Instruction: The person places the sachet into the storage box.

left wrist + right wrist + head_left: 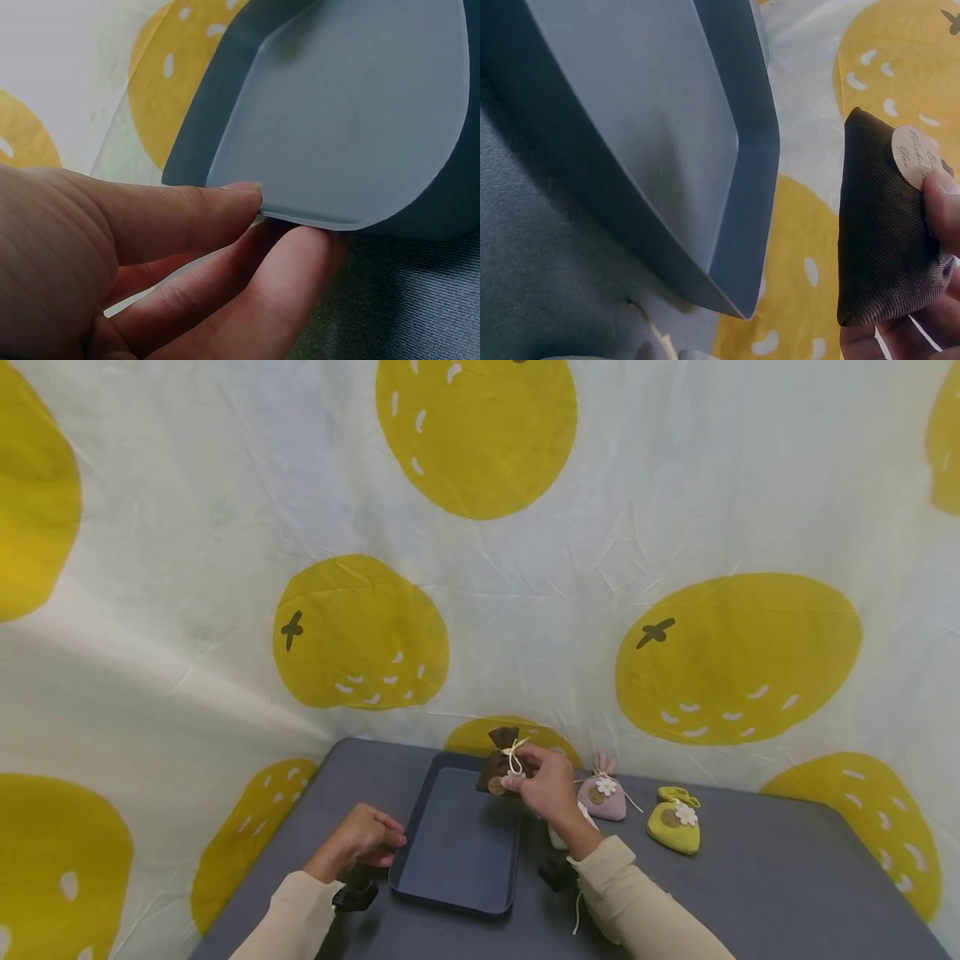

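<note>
My right hand (551, 787) pinches a small brown drawstring pouch (491, 770) and holds it above the far right part of a dark grey-blue tray (456, 852). The pouch has a cream bow, a white flower and a round tag; the right wrist view shows lettering on the tag (917, 156). At the tray's left side, my left hand (362, 837) grips the rim. In the left wrist view its thumb (195, 221) lies at the rim's edge, with fingers underneath. The tray's inside shows nothing but a shadow.
Right of the tray lie a pink pouch (602, 800), a yellow pouch (673, 828) and a white pouch (559, 838), which my right wrist partly hides. A fruit-patterned curtain (525, 610) hangs behind the dark table (765, 877).
</note>
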Motion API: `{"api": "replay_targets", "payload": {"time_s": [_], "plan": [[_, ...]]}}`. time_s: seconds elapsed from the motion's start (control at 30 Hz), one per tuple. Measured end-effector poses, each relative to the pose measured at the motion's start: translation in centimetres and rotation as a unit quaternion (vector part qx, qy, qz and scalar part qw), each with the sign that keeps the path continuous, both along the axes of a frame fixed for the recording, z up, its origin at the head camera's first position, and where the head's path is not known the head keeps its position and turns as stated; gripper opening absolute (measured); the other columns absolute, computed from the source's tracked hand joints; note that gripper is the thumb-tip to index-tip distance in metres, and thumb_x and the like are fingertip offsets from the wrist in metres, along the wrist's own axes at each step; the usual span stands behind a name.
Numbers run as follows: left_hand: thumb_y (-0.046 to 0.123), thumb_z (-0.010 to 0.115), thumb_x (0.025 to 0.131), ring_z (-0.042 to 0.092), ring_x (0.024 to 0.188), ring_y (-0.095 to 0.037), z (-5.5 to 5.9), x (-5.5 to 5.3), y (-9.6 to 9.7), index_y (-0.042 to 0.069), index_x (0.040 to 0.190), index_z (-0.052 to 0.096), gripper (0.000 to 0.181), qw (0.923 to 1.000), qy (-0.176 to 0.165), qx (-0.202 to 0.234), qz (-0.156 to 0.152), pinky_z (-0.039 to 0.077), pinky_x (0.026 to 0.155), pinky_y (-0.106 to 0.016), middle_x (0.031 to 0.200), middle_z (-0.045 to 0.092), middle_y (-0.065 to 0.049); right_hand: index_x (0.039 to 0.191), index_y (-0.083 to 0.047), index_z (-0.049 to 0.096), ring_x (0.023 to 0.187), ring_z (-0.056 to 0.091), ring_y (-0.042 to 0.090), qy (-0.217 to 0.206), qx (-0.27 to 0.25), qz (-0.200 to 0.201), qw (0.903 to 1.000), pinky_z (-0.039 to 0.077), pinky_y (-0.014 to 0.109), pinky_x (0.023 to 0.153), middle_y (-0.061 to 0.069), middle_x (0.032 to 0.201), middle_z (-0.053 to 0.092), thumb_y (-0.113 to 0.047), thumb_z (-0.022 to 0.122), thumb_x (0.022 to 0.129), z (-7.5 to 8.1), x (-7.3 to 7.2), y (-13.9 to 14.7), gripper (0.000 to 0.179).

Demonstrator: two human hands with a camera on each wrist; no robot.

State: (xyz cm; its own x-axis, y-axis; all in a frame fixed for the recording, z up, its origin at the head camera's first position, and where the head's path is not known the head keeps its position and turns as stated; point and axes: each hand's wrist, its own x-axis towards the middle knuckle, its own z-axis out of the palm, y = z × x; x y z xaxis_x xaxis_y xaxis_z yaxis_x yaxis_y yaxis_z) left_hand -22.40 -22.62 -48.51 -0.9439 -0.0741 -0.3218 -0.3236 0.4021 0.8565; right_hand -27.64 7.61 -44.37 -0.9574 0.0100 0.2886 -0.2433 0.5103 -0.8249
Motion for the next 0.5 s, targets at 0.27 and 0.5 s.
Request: {"api": "replay_targets", "payload": {"time_s": [0.27, 0.5], "plan": [[-0.005, 0.08, 0.083, 0.063, 0.054, -0.015, 0.0, -0.1, -0.2, -0.007, 0.098, 0.077, 0.015, 1.0, 0.004, -0.005, -0.006, 0.06, 0.052, -0.03, 0.081, 0.075, -0.01, 0.118, -0.006, 0.077, 0.103, 0.073, 0.028, -0.004, -0.006, 0.003, 1.0, 0.059, 0.046, 0.089, 0.014, 0.111, 0.08, -0.008, 0.09, 0.078, 0.2, -0.6, -1.0, 0.042], [-0.005, 0.08, 0.083, 0.064, 0.055, -0.014, -0.2, 0.0, -0.2, -0.007, 0.098, 0.077, 0.016, 1.0, 0.001, 0.0, -0.004, 0.06, 0.053, -0.03, 0.082, 0.075, -0.009, 0.115, -0.003, 0.077, 0.101, 0.072, 0.03, 0.004, -0.006, 0.003, 1.0, 0.057, 0.047, 0.089, 0.015, 0.109, 0.08, -0.006, 0.09, 0.075, 0.2, -0.9, -1.5, 0.042]]}}
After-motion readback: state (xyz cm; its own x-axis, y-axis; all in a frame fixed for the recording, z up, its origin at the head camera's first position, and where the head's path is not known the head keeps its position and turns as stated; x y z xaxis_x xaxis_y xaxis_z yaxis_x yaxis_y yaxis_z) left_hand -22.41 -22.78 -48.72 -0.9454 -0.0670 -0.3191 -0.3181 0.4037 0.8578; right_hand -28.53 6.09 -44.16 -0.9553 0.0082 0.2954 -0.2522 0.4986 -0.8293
